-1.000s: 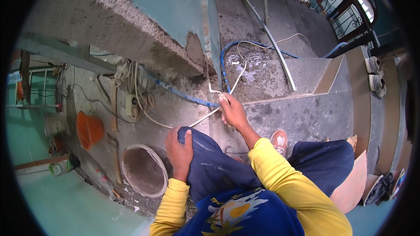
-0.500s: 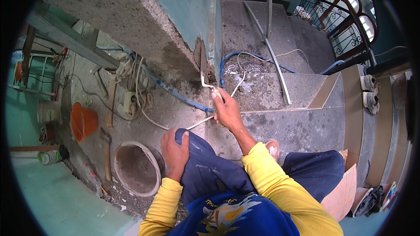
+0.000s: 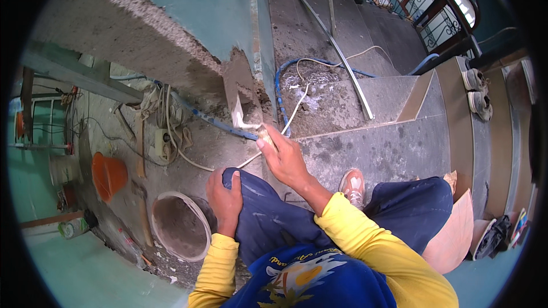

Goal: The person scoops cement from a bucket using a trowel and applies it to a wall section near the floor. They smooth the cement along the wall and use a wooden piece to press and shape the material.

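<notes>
My right hand [image 3: 283,158] grips the wooden handle of a trowel [image 3: 237,115], whose cranked neck and pale blade point up toward the wall corner. The blade is against or just in front of wet grey mortar [image 3: 238,75] on the lower end of the teal wall [image 3: 197,5]; whether it touches cannot be made out. My left hand [image 3: 225,197] rests on my left knee, fingers bent over the dark blue trouser leg. Left of that knee stands a round bucket [image 3: 181,226] with grey mortar-coated walls.
An orange bucket [image 3: 109,177], a hammer [image 3: 142,213] and a blue hose [image 3: 214,125] lie to the left. A white cable crosses the floor ahead. A long metal bar [image 3: 339,54] lies on the tiles. Shoes [image 3: 478,94] sit on the steps at right.
The trowel has turned from edge-on along the corner to showing its blade, lower and away from the wall edge. My left hand stays on the knee. The whole view has shifted slightly.
</notes>
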Motion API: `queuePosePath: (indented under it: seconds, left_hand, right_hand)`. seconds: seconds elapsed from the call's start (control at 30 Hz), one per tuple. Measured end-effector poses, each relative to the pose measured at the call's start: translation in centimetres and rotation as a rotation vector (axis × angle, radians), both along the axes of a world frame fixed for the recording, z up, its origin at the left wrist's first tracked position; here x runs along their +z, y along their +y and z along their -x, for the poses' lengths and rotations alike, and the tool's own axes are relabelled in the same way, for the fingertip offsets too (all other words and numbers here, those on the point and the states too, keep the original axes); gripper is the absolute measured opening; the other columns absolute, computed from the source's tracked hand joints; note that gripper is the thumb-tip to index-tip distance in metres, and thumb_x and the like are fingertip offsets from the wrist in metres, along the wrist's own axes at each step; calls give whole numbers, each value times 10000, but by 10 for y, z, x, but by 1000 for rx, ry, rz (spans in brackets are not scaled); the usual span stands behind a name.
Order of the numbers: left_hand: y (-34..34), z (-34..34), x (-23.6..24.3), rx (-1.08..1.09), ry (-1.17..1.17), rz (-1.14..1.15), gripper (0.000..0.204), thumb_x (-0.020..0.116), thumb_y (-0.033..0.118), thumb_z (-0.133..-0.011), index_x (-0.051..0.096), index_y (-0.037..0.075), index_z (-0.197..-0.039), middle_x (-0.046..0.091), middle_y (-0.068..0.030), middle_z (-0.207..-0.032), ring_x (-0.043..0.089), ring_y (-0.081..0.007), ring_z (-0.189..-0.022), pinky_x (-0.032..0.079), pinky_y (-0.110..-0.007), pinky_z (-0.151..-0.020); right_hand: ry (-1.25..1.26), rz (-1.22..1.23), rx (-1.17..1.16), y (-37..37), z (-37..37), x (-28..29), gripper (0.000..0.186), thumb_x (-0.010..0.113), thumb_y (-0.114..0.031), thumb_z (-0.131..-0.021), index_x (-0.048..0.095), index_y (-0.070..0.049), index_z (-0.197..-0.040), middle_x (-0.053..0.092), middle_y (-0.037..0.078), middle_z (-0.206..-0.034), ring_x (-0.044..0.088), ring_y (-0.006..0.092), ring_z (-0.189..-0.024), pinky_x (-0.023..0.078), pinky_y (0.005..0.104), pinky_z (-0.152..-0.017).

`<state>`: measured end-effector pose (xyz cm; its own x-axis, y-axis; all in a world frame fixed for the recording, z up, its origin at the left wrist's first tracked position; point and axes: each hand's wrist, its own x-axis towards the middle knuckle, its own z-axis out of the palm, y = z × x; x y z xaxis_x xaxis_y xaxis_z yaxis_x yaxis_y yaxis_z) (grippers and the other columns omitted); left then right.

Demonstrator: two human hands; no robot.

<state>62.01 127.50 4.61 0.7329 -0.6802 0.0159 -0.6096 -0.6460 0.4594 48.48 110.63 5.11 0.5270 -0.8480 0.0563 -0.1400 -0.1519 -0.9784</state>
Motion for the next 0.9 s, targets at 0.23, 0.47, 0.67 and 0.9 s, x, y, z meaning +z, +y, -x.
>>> queuePosePath:
  seconds: [0.23, 0.47, 0.67, 0.9]
  left_hand:
    - [-5, 3, 3, 0, -29, -9, 405, 736, 333, -986, 700, 35, -1258, 697, -192, -1262, 628, -414, -1208, 479, -488, -1060]
    - [-2, 5, 1, 5, -25, -3, 409, 736, 332, -988, 704, 30, -1262, 699, -198, -1271, 628, -412, -1211, 476, -485, -1069]
    - [-3, 5, 4, 13, -28, -13, 414, 733, 338, -989, 704, 28, -1262, 699, -199, -1273, 627, -413, -1214, 474, -484, -1071]
    - [-2, 1, -2, 8, -32, -11, 427, 732, 356, -989, 703, 34, -1268, 698, -190, -1275, 628, -409, -1215, 476, -486, -1071]
  right_hand:
    - [110, -703, -183, -20, 46, -56, 425, 620, -357, -1094, 595, -22, -1353, 641, 83, -784, 650, 158, -581, 525, 334, -501]
    - [-29, -1017, -92, -31, 43, -81, 424, 607, -359, -1103, 576, -34, -1372, 614, 47, -812, 591, 145, -528, 514, 309, -454]
    - [-33, -948, -240, -46, 49, -88, 388, 600, -367, -1106, 580, -23, -1285, 614, 57, -819, 595, 146, -536, 511, 314, -450]
    - [-76, -964, -344, -49, 57, -91, 339, 652, -272, -1075, 528, -14, -1257, 613, 62, -824, 595, 141, -552, 499, 311, -434]
